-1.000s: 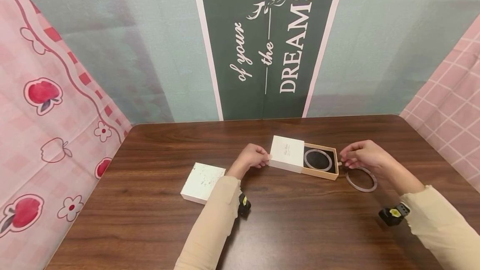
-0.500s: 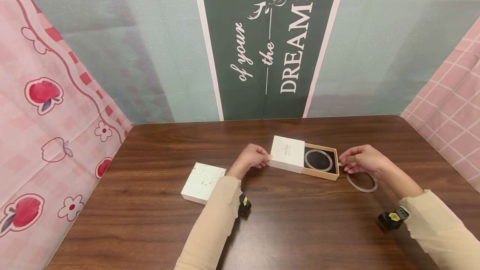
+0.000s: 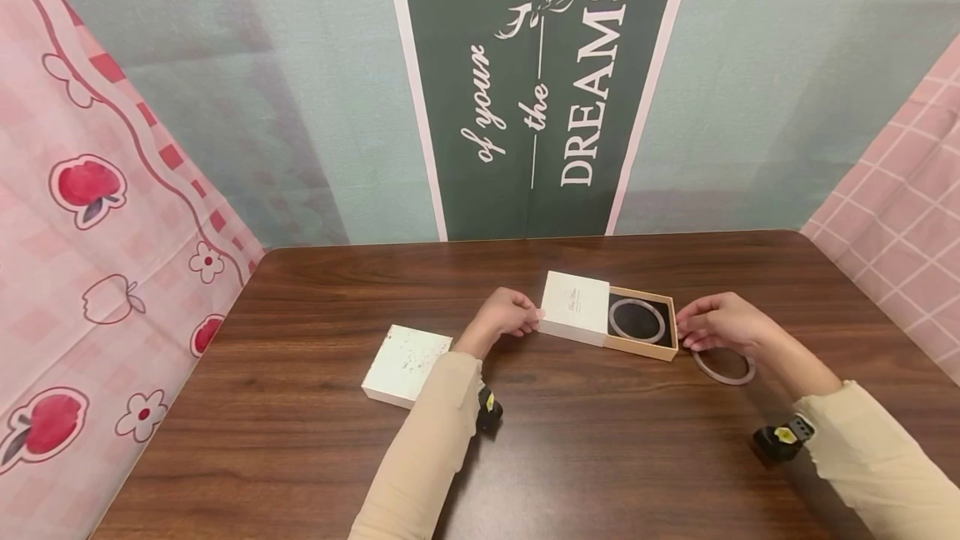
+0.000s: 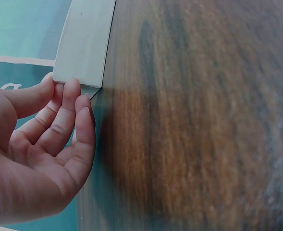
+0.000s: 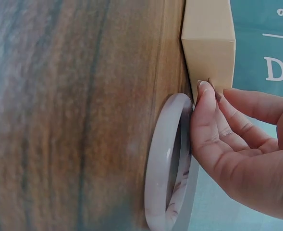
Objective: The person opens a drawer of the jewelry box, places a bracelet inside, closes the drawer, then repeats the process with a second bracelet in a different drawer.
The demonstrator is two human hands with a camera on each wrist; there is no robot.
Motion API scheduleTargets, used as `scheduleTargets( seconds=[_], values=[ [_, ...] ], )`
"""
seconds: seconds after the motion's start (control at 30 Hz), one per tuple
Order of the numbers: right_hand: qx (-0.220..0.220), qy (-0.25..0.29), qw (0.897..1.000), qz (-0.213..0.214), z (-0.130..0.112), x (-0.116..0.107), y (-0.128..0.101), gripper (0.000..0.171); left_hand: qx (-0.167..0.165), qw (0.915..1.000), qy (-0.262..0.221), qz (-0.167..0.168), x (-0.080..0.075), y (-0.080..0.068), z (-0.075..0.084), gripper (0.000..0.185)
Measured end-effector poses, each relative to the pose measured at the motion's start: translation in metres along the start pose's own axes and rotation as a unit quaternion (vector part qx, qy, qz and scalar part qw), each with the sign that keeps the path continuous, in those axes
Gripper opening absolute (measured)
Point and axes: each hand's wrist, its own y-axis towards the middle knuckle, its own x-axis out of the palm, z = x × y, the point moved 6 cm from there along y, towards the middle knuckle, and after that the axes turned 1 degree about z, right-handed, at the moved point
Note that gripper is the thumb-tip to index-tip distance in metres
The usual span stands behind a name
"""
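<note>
A white sliding box sleeve lies on the table, its tan drawer drawn partway out to the right. Inside the drawer, a pale bangle rests on a black lining. My left hand pinches the near left corner of the sleeve, thumb and fingertips at its end in the left wrist view. My right hand is at the drawer's outer end, fingertips around a small dark pull tab. Beside those fingers, a second marbled bangle lies on the table, partly hidden behind the hand.
Another white box, speckled on top, lies to the left, partly covered by the left forearm. The wooden table meets a patterned cloth backdrop at its far edge. Patterned pink cloths hang at both sides.
My right hand has shifted slightly left and down, closer to the drawer's end. The left hand, boxes and bangles look nearly still.
</note>
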Motion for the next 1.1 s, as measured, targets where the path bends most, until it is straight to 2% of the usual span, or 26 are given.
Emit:
scheduleTargets(
  seconds=[1.1],
  values=[
    [0.005, 0.024, 1.0, 0.007, -0.0003, 0.0023, 0.0009, 0.019, 0.002, 1.0, 0.001, -0.005, -0.0001, -0.0007, 0.0014, 0.014]
  ],
)
